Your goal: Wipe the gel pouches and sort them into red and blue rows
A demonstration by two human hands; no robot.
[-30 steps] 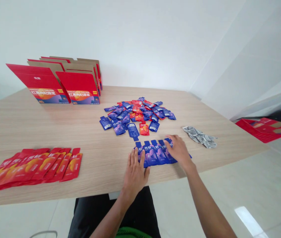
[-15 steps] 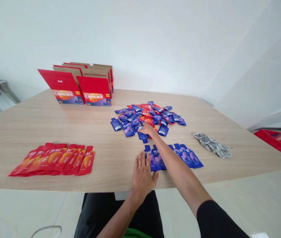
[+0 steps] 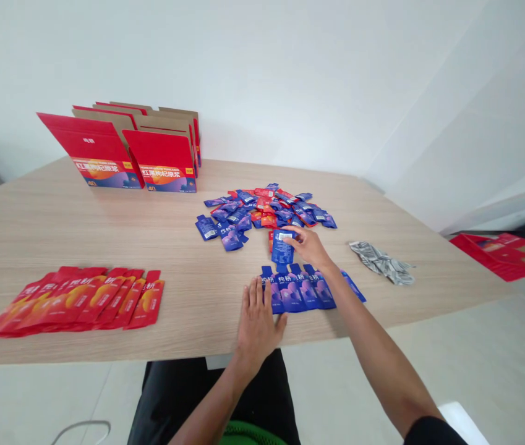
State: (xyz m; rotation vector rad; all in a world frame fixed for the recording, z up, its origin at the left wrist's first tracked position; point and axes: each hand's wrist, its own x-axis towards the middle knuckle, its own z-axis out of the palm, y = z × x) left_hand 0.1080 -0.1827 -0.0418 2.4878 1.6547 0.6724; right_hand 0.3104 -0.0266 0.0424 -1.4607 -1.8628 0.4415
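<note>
My right hand (image 3: 309, 245) pinches a blue sachet (image 3: 282, 246), held just above the table between a loose pile of blue and red sachets (image 3: 264, 210) and a neat overlapping row of blue sachets (image 3: 299, 288). At the left end of that row my left hand (image 3: 257, 321) lies flat with fingers spread, fingertips on the first sachet.
A fanned row of red sachets (image 3: 81, 300) lies at the table's near left. Red cardboard boxes (image 3: 132, 154) stand at the far left by the wall. Crumpled grey wrappers (image 3: 383, 261) lie to the right. More red boxes (image 3: 503, 253) rest on the floor beyond the wooden table (image 3: 104, 241).
My right hand reached from the blue row into the pile, took a blue sachet and drew it back toward the row. My left hand stayed on the row's left end.
</note>
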